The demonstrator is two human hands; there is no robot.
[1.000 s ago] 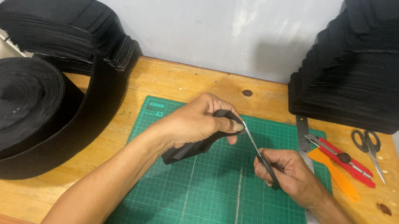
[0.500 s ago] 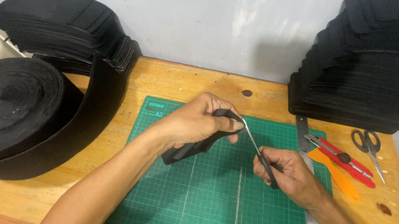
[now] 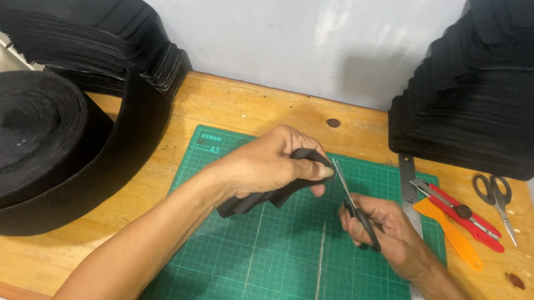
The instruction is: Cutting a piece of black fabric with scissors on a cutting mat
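Nearest the camera, the green cutting mat (image 3: pixel 278 275) lies on the wooden tabletop (image 3: pixel 218 106), its grid giving a flat, marked base for the work held just above it. Over the mat's upper middle, the left hand (image 3: pixel 265 163) is curled tight around a folded black fabric strap (image 3: pixel 253 200); the strap's loose end hangs down and left from the palm toward the mat, while the pinched end pokes out by the thumb, offered to the blades. The right hand (image 3: pixel 386 234) is closed around the handles of small black-handled scissors (image 3: pixel 353 202), whose thin blades angle up and left so their tips meet the strap's end at the left thumb. Holding the strap off the mat seems to keep that end taut and steady.

A steel ruler (image 3: pixel 415 238) runs along the mat's right edge, passing under the right wrist. Just beyond it lie a red utility knife (image 3: pixel 461 213) across an orange plastic piece (image 3: pixel 448 232), and farther right a second pair of scissors (image 3: pixel 497 201) with grey handles, all within easy reach of the right hand.

At the left, a big roll of black webbing (image 3: pixel 13 144) overhangs the tabletop, its tail rising to a stack of cut black pieces (image 3: pixel 83 29) against the wall. A taller stack of black pieces (image 3: pixel 508 92) fills the far right corner.
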